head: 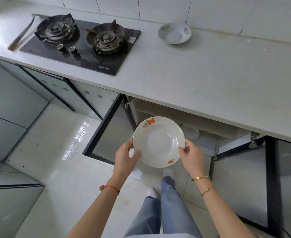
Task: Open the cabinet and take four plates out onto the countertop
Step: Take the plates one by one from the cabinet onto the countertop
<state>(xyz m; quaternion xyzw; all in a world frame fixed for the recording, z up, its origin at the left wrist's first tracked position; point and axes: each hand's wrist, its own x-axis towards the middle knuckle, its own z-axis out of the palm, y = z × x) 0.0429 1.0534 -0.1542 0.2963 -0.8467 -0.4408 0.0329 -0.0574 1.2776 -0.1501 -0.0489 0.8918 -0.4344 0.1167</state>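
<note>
Both hands, the left hand [125, 156] and right hand [192, 156], have their grip clamped on opposite rims of a white plate [158, 141] held level, just before the open cabinet [201, 133], below the worktop [201, 79].

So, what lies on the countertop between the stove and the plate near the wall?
Nothing. In the head view, the countertop is bare between the stove and the plate.

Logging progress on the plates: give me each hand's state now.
Left hand: closed on the left rim of the plate.
Right hand: closed on the same plate's right rim.
</note>
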